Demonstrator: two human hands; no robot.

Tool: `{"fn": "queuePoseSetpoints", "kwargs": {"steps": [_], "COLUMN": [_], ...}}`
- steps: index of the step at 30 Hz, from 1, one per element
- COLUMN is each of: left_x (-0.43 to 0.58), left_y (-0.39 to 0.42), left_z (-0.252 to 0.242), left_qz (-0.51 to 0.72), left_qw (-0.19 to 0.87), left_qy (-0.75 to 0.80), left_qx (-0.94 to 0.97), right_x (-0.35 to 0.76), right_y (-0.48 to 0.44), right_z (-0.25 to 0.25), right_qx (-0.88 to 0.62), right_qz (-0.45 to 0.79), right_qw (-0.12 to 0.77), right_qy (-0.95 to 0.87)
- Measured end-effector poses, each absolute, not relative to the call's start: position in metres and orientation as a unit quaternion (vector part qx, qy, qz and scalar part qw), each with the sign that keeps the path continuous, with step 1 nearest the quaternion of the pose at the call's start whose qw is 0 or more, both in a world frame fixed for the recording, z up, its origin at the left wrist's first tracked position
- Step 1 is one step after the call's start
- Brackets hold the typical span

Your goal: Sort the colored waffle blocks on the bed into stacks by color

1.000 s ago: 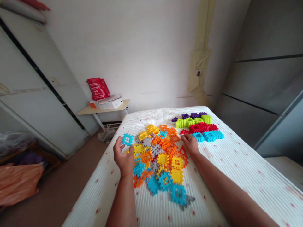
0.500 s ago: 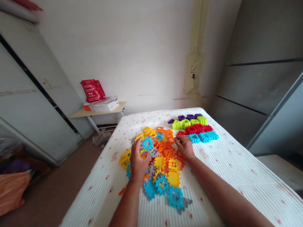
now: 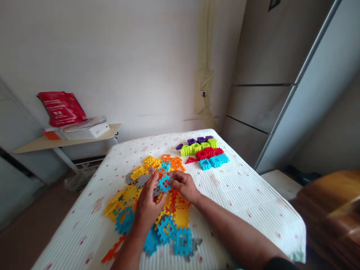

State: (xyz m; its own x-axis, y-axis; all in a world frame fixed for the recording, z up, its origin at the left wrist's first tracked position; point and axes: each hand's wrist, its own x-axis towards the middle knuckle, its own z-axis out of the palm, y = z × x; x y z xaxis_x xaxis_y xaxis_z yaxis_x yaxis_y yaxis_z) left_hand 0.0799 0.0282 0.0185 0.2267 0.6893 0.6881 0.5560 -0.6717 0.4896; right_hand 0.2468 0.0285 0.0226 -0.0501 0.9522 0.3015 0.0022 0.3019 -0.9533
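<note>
Over a mixed pile of toothed plastic building tiles, my right hand [image 3: 186, 187] pinches the edge of a blue window-shaped tile [image 3: 164, 183]. My left hand [image 3: 148, 198] is just left of that tile, thumb and fingers apart; whether a fingertip touches it is hard to tell. Around and below the hands lie yellow tiles [image 3: 182, 218], orange tiles [image 3: 176, 163], grey tiles [image 3: 143, 181] and more blue tiles [image 3: 182, 241]. My left forearm hides part of the pile.
Beyond my right hand, rows sorted by colour hold blue [image 3: 216, 161], red [image 3: 208, 153], lime green [image 3: 194, 149] and purple tiles [image 3: 200, 140]. They rest on a white quilted bed cover [image 3: 239, 202]. A side table [image 3: 112, 132] with red bags [image 3: 60, 108] stands at left; a grey cabinet [image 3: 253, 105] stands at right.
The view has swung right. My right hand has moved from the pile's right side to the blue tile near my left hand and now grips it. My left hand's fingers remain spread.
</note>
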Motion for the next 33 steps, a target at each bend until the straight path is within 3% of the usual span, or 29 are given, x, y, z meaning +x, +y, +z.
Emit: {"fn": "queuePoseSetpoints", "kwargs": {"steps": [12, 18, 24, 33], "left_x": [0.071, 0.072, 0.072, 0.074], "left_y": [0.028, 0.028, 0.028, 0.024], "left_z": [0.02, 0.021, 0.024, 0.029], "left_qz": [0.435, 0.47, 0.514, 0.517], "left_qw": [0.289, 0.338, 0.399, 0.452], "left_qy": [0.492, 0.484, 0.487, 0.462], "left_qx": [0.696, 0.656, 0.583, 0.561], "right_x": [0.249, 0.247, 0.241, 0.232], "right_y": [0.025, 0.023, 0.013, 0.01], "right_z": [0.029, 0.031, 0.032, 0.031], "right_qx": [-0.425, -0.44, -0.448, -0.466], "right_qz": [0.345, 0.224, 0.063, 0.035], "right_qw": [0.54, 0.545, 0.463, 0.436], "right_qy": [-0.639, -0.677, -0.762, -0.769]}}
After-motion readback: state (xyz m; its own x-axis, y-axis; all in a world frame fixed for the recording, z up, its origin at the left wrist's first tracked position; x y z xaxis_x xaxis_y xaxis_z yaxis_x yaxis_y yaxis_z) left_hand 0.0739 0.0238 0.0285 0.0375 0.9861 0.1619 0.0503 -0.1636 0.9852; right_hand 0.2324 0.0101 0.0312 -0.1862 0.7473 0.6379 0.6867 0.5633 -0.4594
